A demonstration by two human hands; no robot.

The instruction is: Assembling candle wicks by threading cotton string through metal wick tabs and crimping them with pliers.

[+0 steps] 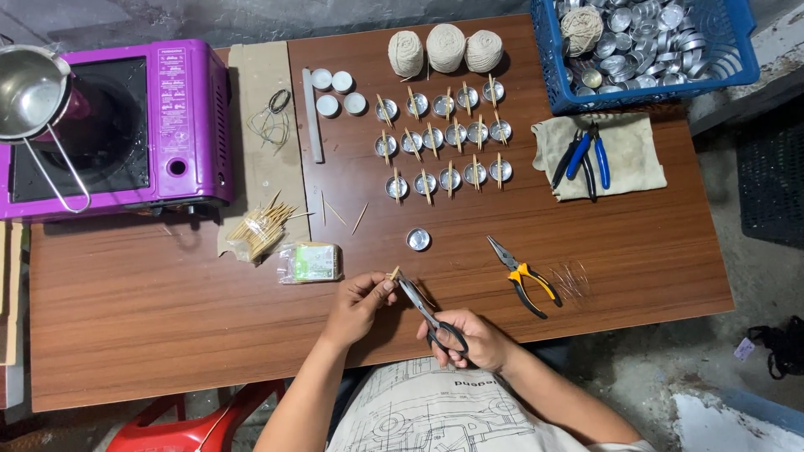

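My left hand [358,303] pinches a short wooden stick [393,273] near the table's front edge. My right hand [473,335] grips black-handled scissors [425,311], whose blades reach up to the stick's end. One empty small metal cup [418,239] sits just beyond the hands. Further back stand three rows of metal cups [444,134], each with a wooden stick laid across it.
A purple portable stove [126,125] with a steel pot [29,90] stands at left. A toothpick bundle [260,230], a small packet [311,262], yellow-handled pliers [523,276], blue pliers on a cloth [599,155], three twine balls [445,48] and a blue basket [737,50] of cups are around.
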